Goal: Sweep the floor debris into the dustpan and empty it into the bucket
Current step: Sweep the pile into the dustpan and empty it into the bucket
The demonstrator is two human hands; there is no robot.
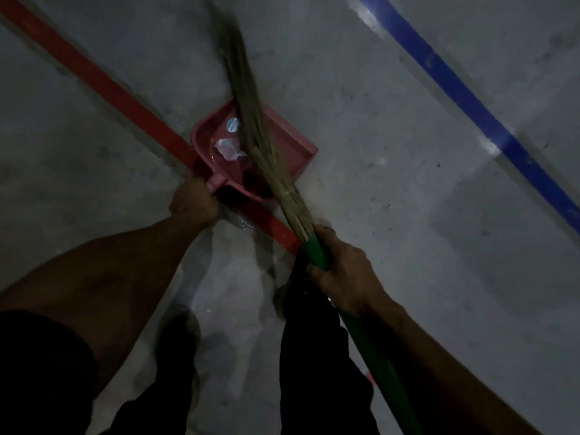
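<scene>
- Nearest: the person's dark trouser legs (317, 356) stand on the grey concrete floor (408, 120), which is dull, scuffed and dimly lit.
- Right hand (343, 271): fingers curled tight round the green handle (376, 365) of the broom, just below where the bristles are bound on. The handle runs down to the near right.
- Left hand (194, 202): closed round the short handle of the pink dustpan (292, 142); the individual fingers are hidden by the back of the hand, so their lie cannot be told beyond the grip.
- The dustpan rests on the floor at mid-scene, its open mouth facing far right and its near left side lying over a red floor stripe (103, 86).
- Inside the pan: a crumpled pale scrap of debris (227, 149) and a small round pale sticker or cap (233, 124); which of these it is cannot be told.
- The broom bristles (251, 120) lie across the pan and reach beyond its far edge, blurred at the tips.
- Far right: a blue stripe (470, 98) crosses the floor diagonally, with glare patches on it.
</scene>
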